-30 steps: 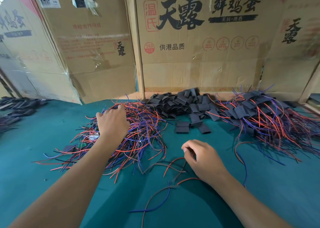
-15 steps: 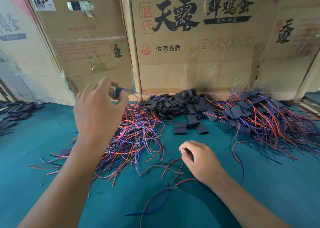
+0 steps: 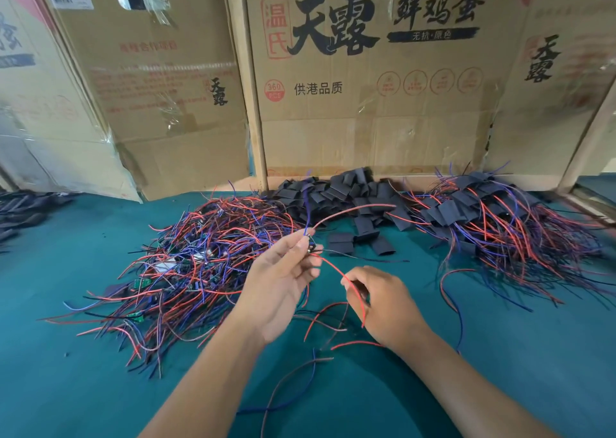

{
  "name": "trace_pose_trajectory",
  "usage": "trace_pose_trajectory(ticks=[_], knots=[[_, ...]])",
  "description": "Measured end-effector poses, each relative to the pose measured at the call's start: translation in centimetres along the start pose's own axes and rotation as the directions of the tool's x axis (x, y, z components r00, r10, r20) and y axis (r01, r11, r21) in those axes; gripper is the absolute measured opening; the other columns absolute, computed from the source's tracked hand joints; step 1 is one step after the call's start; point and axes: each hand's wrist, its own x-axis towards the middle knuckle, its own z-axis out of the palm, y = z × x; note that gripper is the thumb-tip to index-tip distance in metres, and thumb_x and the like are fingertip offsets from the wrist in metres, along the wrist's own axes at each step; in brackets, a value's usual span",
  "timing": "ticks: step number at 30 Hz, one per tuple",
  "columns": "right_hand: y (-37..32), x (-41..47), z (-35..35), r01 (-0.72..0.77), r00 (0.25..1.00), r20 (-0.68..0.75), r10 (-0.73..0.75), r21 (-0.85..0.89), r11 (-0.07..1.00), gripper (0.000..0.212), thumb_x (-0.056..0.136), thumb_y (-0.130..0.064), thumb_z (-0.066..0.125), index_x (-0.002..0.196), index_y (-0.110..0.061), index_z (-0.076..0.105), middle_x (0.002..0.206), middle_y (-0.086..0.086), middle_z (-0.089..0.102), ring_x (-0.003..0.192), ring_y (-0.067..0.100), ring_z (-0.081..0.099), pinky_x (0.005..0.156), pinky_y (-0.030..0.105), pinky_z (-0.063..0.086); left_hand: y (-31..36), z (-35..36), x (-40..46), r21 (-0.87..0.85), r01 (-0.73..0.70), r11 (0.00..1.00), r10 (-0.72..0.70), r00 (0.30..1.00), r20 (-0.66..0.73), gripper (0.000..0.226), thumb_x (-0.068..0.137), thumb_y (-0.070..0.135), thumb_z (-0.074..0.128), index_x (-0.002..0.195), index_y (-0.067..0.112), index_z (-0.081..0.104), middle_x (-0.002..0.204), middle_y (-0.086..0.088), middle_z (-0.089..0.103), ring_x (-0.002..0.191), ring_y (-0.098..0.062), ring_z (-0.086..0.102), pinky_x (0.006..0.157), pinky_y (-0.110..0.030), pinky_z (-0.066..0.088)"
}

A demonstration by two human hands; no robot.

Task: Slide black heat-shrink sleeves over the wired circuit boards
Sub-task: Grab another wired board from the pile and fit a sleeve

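Note:
My left hand [image 3: 280, 281] pinches a small wired circuit board [image 3: 311, 244] at its fingertips, above the green table. Red and blue wires fan out from the board. My right hand [image 3: 383, 301] pinches one red wire [image 3: 336, 271] of that board lower down. A heap of bare wired boards [image 3: 200, 254] lies to the left. A pile of black heat-shrink sleeves [image 3: 340, 197] sits at the back centre, with a few loose sleeves [image 3: 363, 234] just in front. A heap of sleeved boards [image 3: 500, 217] lies to the right.
Taped cardboard boxes [image 3: 366, 87] wall off the back of the green table [image 3: 500, 354]. Loose wires [image 3: 300, 371] lie on the cloth near my wrists. More dark sleeves [image 3: 20, 211] lie at the far left edge.
My left hand has lifted a wired board out of the left heap and brought it right, toward the centre. My right hand has risen slightly and taken hold of its red wire.

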Motion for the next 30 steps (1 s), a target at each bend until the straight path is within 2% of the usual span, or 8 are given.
trace_pose_trajectory(ticks=[3,6,13,16,21,25,28,30], knots=[[0.0,0.1,-0.1,-0.006,1.0,-0.025,0.007,0.043,0.999,0.013,0.089,-0.017,0.058,0.079,-0.025,0.059,0.066,-0.01,0.054,0.062,0.014,0.051,0.061,0.034,0.046,-0.4,-0.4,0.2,-0.15,0.095,0.984,-0.091,0.995,0.037,0.022,0.09,0.021,0.062,0.105,0.01,0.072,0.088,-0.005,0.063,0.072,-0.011,0.06,0.067,-0.022,0.055],[0.1,0.2,-0.4,-0.016,0.998,-0.053,0.02,0.074,0.997,0.014,0.089,-0.014,0.059,0.079,-0.023,0.06,0.066,-0.003,0.057,0.062,0.017,0.052,0.064,0.04,0.048,-0.6,-0.5,0.1,-0.207,0.107,0.972,-0.098,0.994,0.049,0.019,0.09,0.031,0.06,0.101,0.015,0.063,0.088,0.0,0.063,0.073,-0.011,0.057,0.066,-0.022,0.052],[0.3,1.5,-1.6,-0.202,0.971,-0.119,0.209,0.064,0.977,0.013,0.088,-0.018,0.06,0.082,-0.027,0.064,0.068,-0.006,0.063,0.067,0.01,0.057,0.066,0.029,0.048,-0.7,-0.9,0.0,-0.304,0.056,0.951,-0.052,0.998,0.023,0.016,0.09,0.029,0.055,0.097,0.018,0.065,0.082,0.0,0.059,0.072,-0.012,0.055,0.069,-0.024,0.046],[1.5,5.0,-2.3,-0.273,0.958,-0.105,0.266,-0.06,0.96,0.014,0.089,-0.016,0.055,0.091,-0.025,0.066,0.081,-0.007,0.067,0.072,0.018,0.06,0.068,0.034,0.052,-0.9,-1.2,0.2,-0.308,0.063,0.949,-0.053,0.998,0.039,0.014,0.09,0.029,0.055,0.097,0.02,0.064,0.082,0.001,0.057,0.073,-0.012,0.054,0.07,-0.025,0.044],[4.2,11.4,-2.4,-0.14,0.977,0.077,0.197,-0.466,0.874,0.019,0.093,-0.016,0.051,0.109,-0.016,0.061,0.109,0.006,0.06,0.104,0.029,0.056,0.083,0.04,0.048,-1.5,-1.6,0.5,-0.318,0.058,0.946,-0.052,0.998,0.027,0.014,0.087,0.025,0.059,0.097,0.018,0.066,0.085,0.0,0.058,0.073,-0.012,0.054,0.072,-0.026,0.041],[4.2,14.0,-1.0,0.043,0.961,0.265,0.081,-0.432,0.901,0.007,0.089,-0.032,0.06,0.092,-0.026,0.059,0.093,-0.004,0.055,0.096,0.023,0.058,0.077,0.034,0.046,-1.7,-2.2,0.5,-0.323,0.064,0.944,-0.061,0.998,0.018,0.021,0.074,0.03,0.077,0.092,0.019,0.075,0.084,0.001,0.061,0.07,-0.011,0.054,0.063,-0.022,0.046],[4.0,14.9,-0.2,0.178,0.855,0.513,0.071,-0.419,0.89,0.027,0.081,-0.052,0.069,0.089,-0.03,0.054,0.089,-0.006,0.053,0.084,0.017,0.053,0.073,0.032,0.045,-1.9,-2.4,0.6,-0.389,0.085,0.917,-0.079,0.996,0.032,0.034,0.066,0.027,0.089,0.094,0.014,0.074,0.082,0.0,0.058,0.061,-0.01,0.047,0.055,-0.02,0.044],[4.1,15.3,0.0,0.212,0.82,0.568,0.075,-0.423,0.881,0.032,0.082,-0.052,0.069,0.093,-0.025,0.055,0.091,-0.004,0.054,0.083,0.017,0.052,0.072,0.033,0.043,-1.9,-2.4,0.7,-0.422,0.111,0.9,-0.096,0.994,0.057,0.034,0.069,0.025,0.087,0.094,0.012,0.069,0.076,0.001,0.055,0.058,-0.01,0.043,0.054,-0.019,0.039]])
